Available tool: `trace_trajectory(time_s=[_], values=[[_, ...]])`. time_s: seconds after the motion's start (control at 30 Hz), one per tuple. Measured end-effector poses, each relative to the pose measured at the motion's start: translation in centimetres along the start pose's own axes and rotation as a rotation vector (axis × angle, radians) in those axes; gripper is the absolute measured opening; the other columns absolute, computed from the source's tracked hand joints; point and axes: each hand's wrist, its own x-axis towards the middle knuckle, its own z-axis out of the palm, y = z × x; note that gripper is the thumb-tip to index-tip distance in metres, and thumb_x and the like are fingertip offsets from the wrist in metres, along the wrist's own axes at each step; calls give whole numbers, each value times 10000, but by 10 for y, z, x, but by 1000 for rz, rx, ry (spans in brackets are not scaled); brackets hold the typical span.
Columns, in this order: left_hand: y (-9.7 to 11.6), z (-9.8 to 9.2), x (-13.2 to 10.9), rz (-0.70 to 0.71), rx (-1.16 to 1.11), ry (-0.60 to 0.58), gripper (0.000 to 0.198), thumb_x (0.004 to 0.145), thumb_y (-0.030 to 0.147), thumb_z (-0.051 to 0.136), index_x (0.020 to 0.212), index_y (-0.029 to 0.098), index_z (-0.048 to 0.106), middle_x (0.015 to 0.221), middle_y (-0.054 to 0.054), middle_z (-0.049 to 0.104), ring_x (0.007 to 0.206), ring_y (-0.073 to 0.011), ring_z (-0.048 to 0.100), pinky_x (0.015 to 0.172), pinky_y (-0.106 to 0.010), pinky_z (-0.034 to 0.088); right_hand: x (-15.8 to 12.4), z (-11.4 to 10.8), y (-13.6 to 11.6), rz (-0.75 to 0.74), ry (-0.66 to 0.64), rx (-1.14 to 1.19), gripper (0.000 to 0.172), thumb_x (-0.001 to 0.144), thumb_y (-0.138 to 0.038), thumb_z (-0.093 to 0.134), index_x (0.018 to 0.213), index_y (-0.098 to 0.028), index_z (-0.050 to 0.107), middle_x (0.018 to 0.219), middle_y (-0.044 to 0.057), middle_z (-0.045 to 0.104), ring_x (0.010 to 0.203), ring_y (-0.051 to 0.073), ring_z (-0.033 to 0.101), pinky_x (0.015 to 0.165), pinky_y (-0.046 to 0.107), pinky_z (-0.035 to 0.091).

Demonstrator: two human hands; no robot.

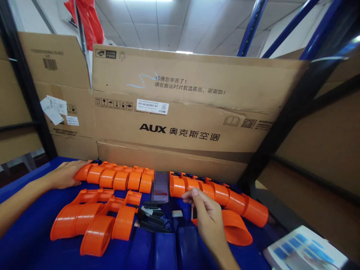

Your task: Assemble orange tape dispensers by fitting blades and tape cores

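Your blue surface (30, 243) carries orange rings (121, 181): two rows at the back with a blurred screen (161, 187) between them, more in front. Your left hand (66, 174) lies on the leftmost back ring, its grip unclear; your right hand (207, 213), thumb and forefinger together, is by the right-hand rings, but I cannot tell whether it pinches one. Cardboard (118, 127) stands behind, below a tiled ceiling (168, 33).

open air above orange rings (121, 180), cardboard wall (180, 120) across the back, black post (287, 120) at right
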Motion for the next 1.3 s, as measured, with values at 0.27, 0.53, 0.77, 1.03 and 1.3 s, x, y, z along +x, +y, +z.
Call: trace_trajectory(time_s=[0.27,0.53,0.77,1.03,1.3], values=[[2,-9,5,63,71,-60,545,824,229,518,1360,131,528,1228,-94,670,1151,-350,611,1015,-441,429,-1,0,1,2,9,26,481,987,-553,506,727,-204,711,714,54,713,686,220,642,636,306,485],[62,-68,8,186,97,160,613,925,369,483,1492,148,407,1293,-70,548,1231,-336,514,1068,-486,415,-4,2,-2,-4,-10,25,474,990,-543,499,729,-205,707,706,50,694,685,216,627,654,312,485],[202,-37,-45,596,-115,304,878,803,238,672,1596,251,295,1452,-144,556,1308,-370,514,1089,-539,434,-3,13,5,167,-173,237,421,949,-459,553,1286,-217,625,861,40,721,684,190,612,593,287,479],[281,26,-69,832,-347,312,708,973,180,492,1618,297,224,1201,-150,711,1078,-331,663,898,-480,566,0,2,1,175,-261,227,382,743,-170,582,1104,-243,688,1107,44,736,1115,274,645,1005,406,492],[294,47,-50,50,-1288,-160,731,987,553,471,1618,404,133,1547,-127,406,1265,-312,559,1033,-532,511,0,-11,-4,217,-274,201,425,771,-169,563,1168,-262,682,1143,43,722,1125,274,642,996,405,510]])
